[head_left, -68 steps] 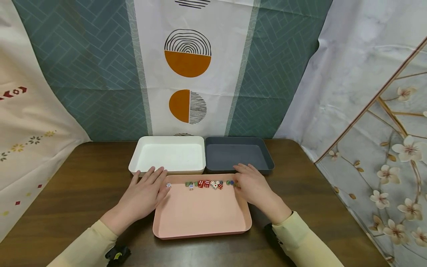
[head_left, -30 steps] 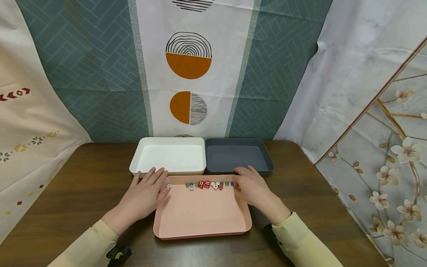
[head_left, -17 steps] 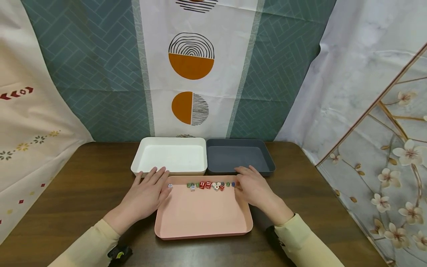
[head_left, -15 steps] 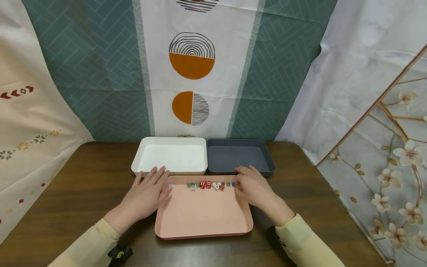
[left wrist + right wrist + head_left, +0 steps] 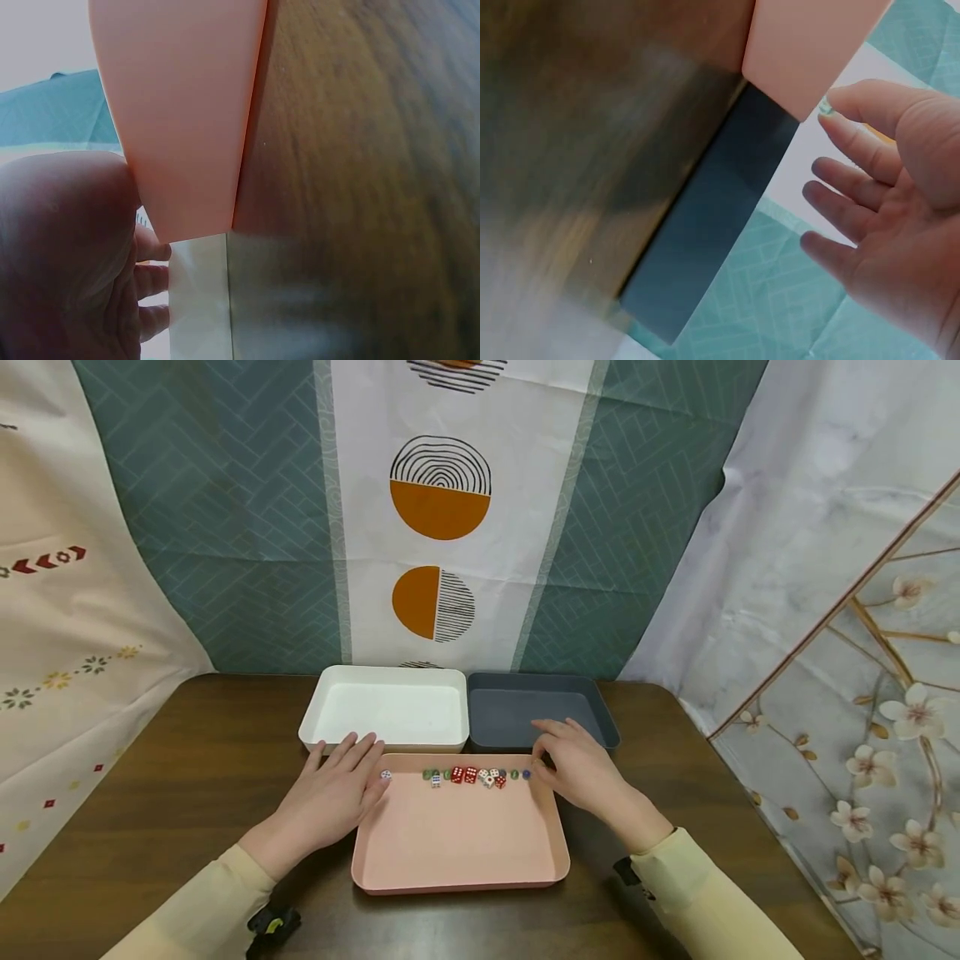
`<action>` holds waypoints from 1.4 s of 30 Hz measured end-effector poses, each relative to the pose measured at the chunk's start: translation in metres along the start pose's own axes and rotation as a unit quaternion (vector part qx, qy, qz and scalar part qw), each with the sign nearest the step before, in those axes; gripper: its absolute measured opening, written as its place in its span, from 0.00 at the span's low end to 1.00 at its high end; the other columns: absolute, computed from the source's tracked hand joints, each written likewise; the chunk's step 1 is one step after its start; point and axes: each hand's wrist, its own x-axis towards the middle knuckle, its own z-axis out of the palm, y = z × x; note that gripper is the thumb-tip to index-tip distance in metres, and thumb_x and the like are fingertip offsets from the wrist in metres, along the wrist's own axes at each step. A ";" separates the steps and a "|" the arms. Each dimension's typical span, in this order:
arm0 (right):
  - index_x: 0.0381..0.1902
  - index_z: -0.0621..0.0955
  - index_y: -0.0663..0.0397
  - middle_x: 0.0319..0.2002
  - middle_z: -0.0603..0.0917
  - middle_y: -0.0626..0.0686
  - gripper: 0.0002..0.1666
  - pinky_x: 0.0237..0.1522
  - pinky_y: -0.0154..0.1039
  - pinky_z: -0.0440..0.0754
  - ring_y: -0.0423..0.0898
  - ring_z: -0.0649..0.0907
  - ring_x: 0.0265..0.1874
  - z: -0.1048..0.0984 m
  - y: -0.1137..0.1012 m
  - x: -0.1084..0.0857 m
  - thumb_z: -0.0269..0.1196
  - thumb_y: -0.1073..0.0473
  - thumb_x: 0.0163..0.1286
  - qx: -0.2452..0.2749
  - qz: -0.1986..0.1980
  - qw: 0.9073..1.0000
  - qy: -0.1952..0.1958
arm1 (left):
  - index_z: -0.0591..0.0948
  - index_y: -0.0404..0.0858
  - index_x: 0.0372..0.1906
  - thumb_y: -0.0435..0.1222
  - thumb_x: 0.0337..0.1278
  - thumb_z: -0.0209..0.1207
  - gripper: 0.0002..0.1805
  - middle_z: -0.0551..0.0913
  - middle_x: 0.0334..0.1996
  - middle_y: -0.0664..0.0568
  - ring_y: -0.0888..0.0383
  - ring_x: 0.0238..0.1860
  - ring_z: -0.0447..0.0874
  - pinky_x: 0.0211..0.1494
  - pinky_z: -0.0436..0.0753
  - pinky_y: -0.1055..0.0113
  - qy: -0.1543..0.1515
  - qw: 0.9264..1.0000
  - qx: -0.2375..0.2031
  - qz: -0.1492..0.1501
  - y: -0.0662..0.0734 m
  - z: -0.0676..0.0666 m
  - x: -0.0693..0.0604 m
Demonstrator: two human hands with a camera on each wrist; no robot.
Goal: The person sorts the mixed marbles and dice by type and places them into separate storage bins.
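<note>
A shallow pink tray (image 5: 461, 843) holds a row of small pieces along its far side. Among them are red dice (image 5: 457, 774), a white die (image 5: 386, 774) at the left end, green marbles (image 5: 514, 774) and a blue marble (image 5: 527, 774). My left hand (image 5: 327, 797) rests at the tray's far left corner, fingers spread and straight. Over the far right corner, my right hand (image 5: 581, 770) pinches a small clear greenish marble (image 5: 826, 107) between thumb and index fingertip. Its other fingers are loosely extended in the right wrist view.
Behind the pink tray stand a white tray (image 5: 386, 710) and a dark grey tray (image 5: 540, 710), side by side and touching or nearly so. All three are on a brown wooden table (image 5: 225, 760). Patterned cloths (image 5: 247, 527) hang behind and at the sides.
My right hand has lifted slightly off the tray's far right corner, a marble now showing in its pinch. The left hand stays in place. The head view has shifted a little.
</note>
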 end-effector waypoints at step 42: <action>0.47 0.87 0.51 0.77 0.77 0.61 0.06 0.63 0.62 0.82 0.64 0.80 0.71 0.030 0.033 0.063 0.68 0.55 0.82 0.111 0.146 0.980 -0.073 | 0.70 0.34 0.84 0.51 0.89 0.51 0.35 0.67 0.84 0.38 0.33 0.85 0.59 0.81 0.53 0.24 -0.009 1.000 -0.018 -0.009 -0.001 0.002 0.000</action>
